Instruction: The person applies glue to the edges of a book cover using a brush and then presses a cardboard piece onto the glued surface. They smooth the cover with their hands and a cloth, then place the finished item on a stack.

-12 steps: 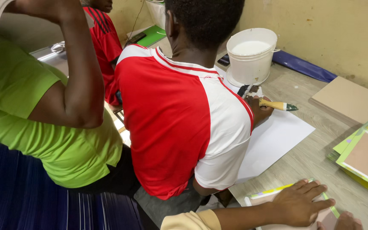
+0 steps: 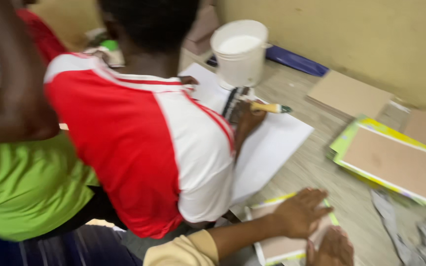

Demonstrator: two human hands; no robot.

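My left hand (image 2: 301, 213), on an arm with a cream sleeve, lies flat with spread fingers on a brown board (image 2: 277, 246) that has a yellow-green edged cover under it, low in the view. My right hand (image 2: 332, 249) rests flat on the same board just to the right, partly cut off by the frame edge. Neither hand grips anything.
A person in a red and white shirt (image 2: 144, 148) kneels close ahead, holding a brush (image 2: 268, 107) over a large white sheet (image 2: 272, 143). A white bucket (image 2: 240, 51) of white paste stands behind. Brown boards (image 2: 348, 93) and a green-edged cover (image 2: 393, 162) lie right. A person in green (image 2: 20, 182) is left.
The view has shifted closer and to the right, with blur. My left hand stays on the board; my right hand shows more beside it. The other person's brush hand holds its place.
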